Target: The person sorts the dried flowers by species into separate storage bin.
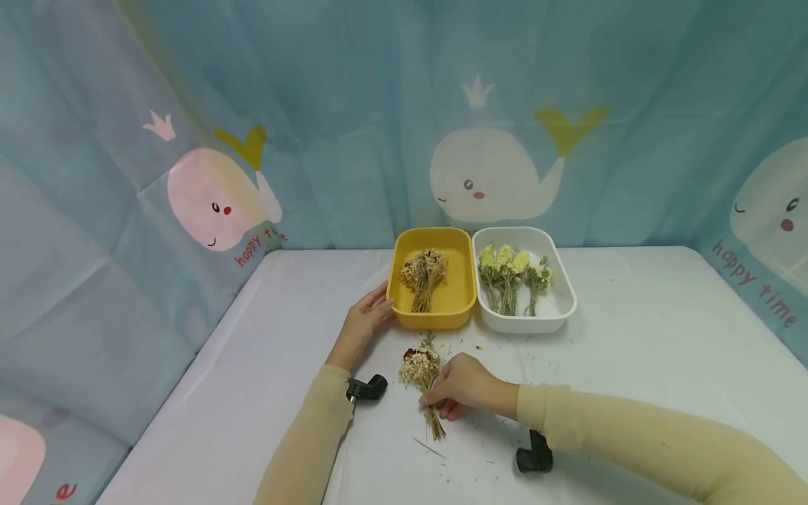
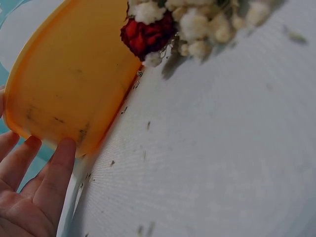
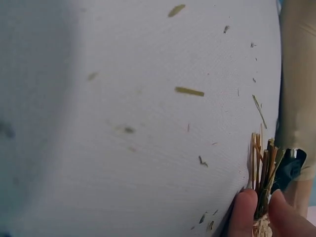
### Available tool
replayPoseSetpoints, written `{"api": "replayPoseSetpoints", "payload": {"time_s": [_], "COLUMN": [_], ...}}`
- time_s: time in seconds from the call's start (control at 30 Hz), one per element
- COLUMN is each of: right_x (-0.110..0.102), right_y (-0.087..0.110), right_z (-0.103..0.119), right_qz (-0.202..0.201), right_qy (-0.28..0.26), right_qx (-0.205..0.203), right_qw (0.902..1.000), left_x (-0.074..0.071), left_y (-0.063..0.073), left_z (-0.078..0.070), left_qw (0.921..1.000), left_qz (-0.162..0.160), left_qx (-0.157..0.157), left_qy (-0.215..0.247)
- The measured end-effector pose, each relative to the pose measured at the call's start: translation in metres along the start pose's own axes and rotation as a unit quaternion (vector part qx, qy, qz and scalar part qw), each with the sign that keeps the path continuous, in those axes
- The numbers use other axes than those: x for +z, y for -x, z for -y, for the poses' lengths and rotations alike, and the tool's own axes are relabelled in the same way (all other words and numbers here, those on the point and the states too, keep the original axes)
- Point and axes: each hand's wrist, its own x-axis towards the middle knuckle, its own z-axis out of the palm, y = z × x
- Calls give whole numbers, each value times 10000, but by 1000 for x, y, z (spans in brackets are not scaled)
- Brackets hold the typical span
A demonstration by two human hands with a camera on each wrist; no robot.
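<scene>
My right hand (image 1: 463,386) pinches the stems of a dried flower bunch (image 1: 421,366) between thumb and fingers, low over the white table. Cream blossoms and a dark red dried rose (image 2: 148,35) make up its head. In the right wrist view the cut stem ends (image 3: 264,158) stick out past the fingertips. My left hand (image 1: 362,319) touches the left side of a yellow tray (image 1: 435,320), its fingers (image 2: 57,165) fairly straight against the outer wall. Inside that tray lie more dried bunches (image 1: 426,273), stems toward me.
Beside the yellow tray stands a white tray (image 1: 529,325) holding yellow dried flower bunches (image 1: 505,270). Stem bits (image 3: 189,92) and crumbs litter the table (image 1: 631,337). A blue whale-print curtain (image 1: 353,140) hangs behind and at both sides.
</scene>
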Motion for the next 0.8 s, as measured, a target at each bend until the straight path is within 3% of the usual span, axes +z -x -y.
{"api": "replayPoseSetpoints", "payload": {"time_s": [0.5, 0.8], "right_x": [-6, -18], "right_y": [2, 18], "right_z": [-7, -2], "right_qz": [82, 242], "right_qy": [-375, -569], "right_qx": [-104, -387], "right_qw": [9992, 9973], "left_x": [-1, -1], "left_y": [-1, -4], "left_z": [1, 2], "left_qw": [9999, 9998], "left_qz": [51, -24], "left_qx": [62, -11], "left_qy": [123, 195]}}
